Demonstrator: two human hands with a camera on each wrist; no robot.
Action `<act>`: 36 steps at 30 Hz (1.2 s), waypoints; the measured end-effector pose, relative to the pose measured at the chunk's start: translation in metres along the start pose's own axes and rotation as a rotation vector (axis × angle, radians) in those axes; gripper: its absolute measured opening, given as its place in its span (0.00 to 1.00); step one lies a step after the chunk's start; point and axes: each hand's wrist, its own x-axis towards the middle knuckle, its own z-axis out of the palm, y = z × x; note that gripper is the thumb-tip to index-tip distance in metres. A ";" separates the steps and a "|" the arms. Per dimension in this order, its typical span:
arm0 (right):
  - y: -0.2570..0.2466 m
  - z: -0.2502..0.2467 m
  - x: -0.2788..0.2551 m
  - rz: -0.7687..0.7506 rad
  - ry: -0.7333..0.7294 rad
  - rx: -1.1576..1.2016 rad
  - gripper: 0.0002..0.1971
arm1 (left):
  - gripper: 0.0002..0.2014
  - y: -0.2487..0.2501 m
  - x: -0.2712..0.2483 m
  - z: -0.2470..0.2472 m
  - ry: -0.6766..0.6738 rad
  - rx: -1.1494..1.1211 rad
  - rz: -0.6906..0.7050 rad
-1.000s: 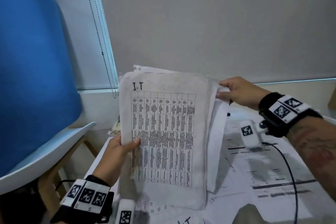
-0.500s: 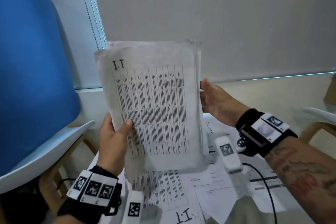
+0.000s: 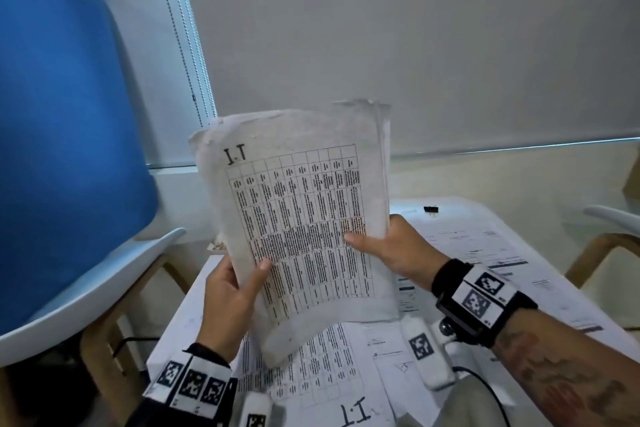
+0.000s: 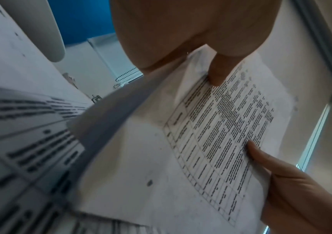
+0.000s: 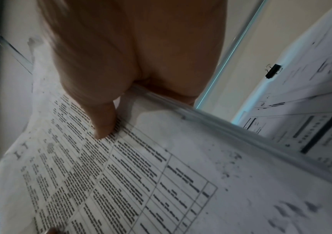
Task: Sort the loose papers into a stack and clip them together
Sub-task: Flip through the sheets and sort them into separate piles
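Both hands, left hand (image 3: pixel 230 295) and right hand (image 3: pixel 388 250), pinch the paper stack (image 3: pixel 298 218) upright; uneven edges may splay, binder clip (image 3: pixel 431 209) unused at 1 o'clock

Two hands were up in front of the person: one left hand (image 3: pixel 230 302) and one right hand (image 3: pixel 391 248). Between them stood one held bundle of papers (image 3: pixel 298 218); how many sheets it held could not be counted from its edges. On the one table (image 3: pixel 180 333) lay several loose printed sheets (image 3: pixel 485 253), overlapping too much to number. One black binder clip (image 3: pixel 431 209) lay there. Two chairs showed: one blue chair (image 3: pixel 69 149) and one pale chair (image 3: pixel 609 215).
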 end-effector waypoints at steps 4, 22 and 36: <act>-0.003 0.004 -0.003 0.040 -0.083 0.007 0.31 | 0.10 0.001 0.004 0.002 0.043 0.004 -0.049; 0.039 0.044 0.004 0.692 -0.186 0.317 0.15 | 0.06 -0.063 0.031 -0.045 0.096 0.030 -0.543; 0.041 0.021 -0.008 0.450 -0.064 0.102 0.20 | 0.16 -0.062 0.028 -0.063 0.172 -0.247 -0.537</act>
